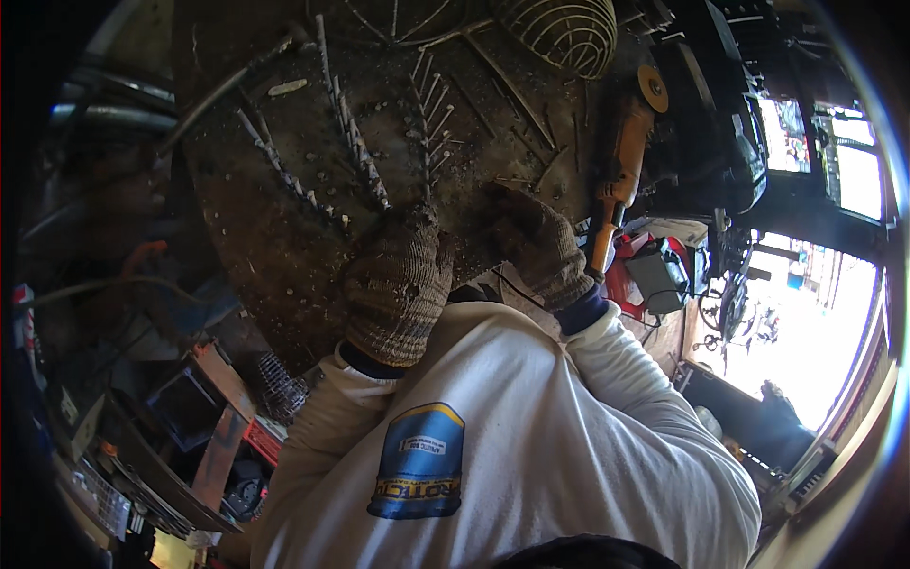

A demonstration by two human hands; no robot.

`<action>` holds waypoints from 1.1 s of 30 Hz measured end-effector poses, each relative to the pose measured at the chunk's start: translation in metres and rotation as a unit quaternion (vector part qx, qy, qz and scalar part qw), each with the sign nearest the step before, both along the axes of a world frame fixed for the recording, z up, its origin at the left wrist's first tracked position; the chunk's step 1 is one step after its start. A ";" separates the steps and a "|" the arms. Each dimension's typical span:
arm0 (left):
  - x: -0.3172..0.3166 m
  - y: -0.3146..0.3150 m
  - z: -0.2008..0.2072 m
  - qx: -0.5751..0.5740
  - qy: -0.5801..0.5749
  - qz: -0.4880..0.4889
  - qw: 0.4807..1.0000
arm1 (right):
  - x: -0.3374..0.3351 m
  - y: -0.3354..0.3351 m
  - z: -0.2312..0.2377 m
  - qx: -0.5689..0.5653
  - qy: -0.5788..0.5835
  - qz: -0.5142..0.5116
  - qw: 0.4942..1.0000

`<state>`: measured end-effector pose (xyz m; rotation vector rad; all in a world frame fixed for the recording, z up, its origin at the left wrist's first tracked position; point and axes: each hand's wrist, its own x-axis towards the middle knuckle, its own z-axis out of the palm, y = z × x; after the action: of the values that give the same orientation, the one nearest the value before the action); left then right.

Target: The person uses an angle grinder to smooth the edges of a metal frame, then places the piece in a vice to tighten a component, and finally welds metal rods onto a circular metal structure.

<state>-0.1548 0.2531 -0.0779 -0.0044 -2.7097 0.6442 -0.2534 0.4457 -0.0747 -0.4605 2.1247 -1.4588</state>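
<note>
Both my hands wear brown knitted work gloves and rest low over a dark, dirty metal worktable [256, 228]. My left hand [400, 280] is closed around the lower end of a thin metal rod with short side spikes [426, 123], which points away from me. Just left of it lie two rough, knobbly metal rods, a longer one [353, 137] and a shorter one [280, 166]. My right hand [538, 245] is beside the left, its fingers curled inward in shadow; what they hold, if anything, is hidden.
An orange angle grinder [623, 156] with a yellow disc lies right of my right hand. Loose thin rods [512, 81] and a domed wire cage [564, 38] lie at the far side. A red and grey machine [654, 275] stands at right; cluttered shelving [171, 446] is at lower left.
</note>
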 end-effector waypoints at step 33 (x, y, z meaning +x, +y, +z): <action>-0.014 0.002 -0.004 0.352 -0.118 0.061 0.927 | 0.007 0.188 0.042 -0.184 -0.009 -0.203 0.962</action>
<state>-0.1689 0.2549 -0.0814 0.2847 -3.0321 -0.3537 -0.2463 0.6334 -0.0330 -0.1369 2.0140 -2.0970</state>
